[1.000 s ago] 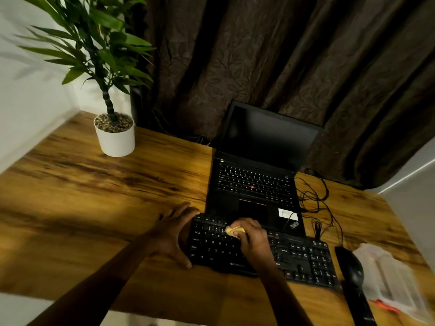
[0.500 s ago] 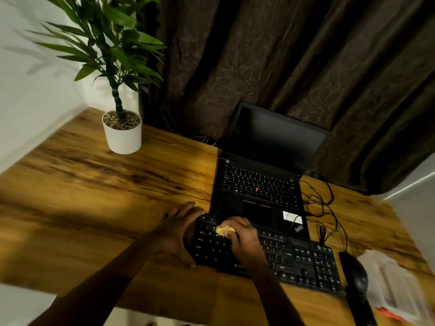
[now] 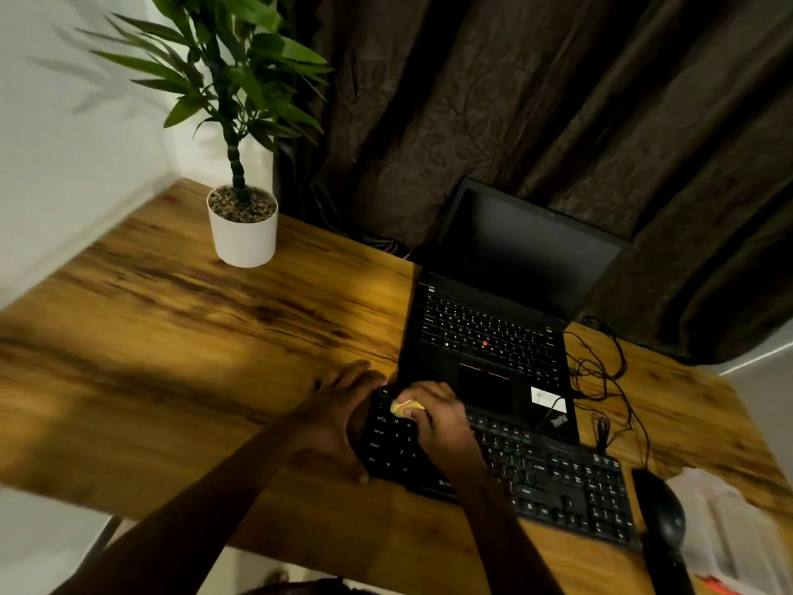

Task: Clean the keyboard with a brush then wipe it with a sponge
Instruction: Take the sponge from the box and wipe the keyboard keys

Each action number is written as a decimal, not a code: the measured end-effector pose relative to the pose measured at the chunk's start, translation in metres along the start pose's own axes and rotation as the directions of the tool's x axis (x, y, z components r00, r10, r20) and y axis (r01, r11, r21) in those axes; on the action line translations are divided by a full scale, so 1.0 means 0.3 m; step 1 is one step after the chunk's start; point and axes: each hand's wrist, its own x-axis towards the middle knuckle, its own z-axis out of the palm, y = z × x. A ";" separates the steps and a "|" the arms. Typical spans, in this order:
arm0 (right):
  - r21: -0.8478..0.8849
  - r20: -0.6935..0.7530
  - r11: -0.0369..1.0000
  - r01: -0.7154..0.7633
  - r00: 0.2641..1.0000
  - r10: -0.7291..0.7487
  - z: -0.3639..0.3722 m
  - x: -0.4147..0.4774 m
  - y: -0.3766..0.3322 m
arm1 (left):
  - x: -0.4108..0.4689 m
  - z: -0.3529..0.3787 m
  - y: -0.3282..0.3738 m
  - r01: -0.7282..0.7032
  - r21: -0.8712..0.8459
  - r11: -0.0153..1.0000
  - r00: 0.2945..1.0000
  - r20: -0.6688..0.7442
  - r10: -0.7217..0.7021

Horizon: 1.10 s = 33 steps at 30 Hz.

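A black keyboard (image 3: pixel 553 483) lies along the front of the wooden desk (image 3: pixel 180 337). My right hand (image 3: pixel 442 427) grips a small yellow sponge (image 3: pixel 405 407) and presses it on the keys at the keyboard's far left corner. My left hand (image 3: pixel 339 418) rests flat against the keyboard's left end, with its fingers spread on the desk and its thumb at the front corner. No brush is in sight.
An open black laptop (image 3: pixel 493 337) stands just behind the keyboard. Loose black cables (image 3: pixel 600 380) lie to its right. A black mouse (image 3: pixel 658 515) and a clear plastic bag (image 3: pixel 729 534) sit at the right end. A potted plant (image 3: pixel 242 225) stands at the back left.
My right hand has slid the sponge leftward along the keys to the keyboard's far left corner. My left hand has stayed at the keyboard's left end.
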 end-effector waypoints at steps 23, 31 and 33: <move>0.025 0.136 0.987 0.158 0.978 -0.160 0.006 0.065 -0.046 | 0.000 -0.019 0.013 0.044 0.027 0.999 0.997 0.065 -0.046; -0.010 0.070 0.991 0.136 0.988 -0.135 -0.048 0.004 0.047 | -0.007 -0.011 0.004 0.018 -0.030 0.999 1.000 0.007 -0.018; 0.012 0.056 0.991 0.134 0.989 -0.135 -0.032 0.014 0.016 | -0.007 -0.011 0.007 0.023 -0.035 0.999 1.000 0.019 -0.023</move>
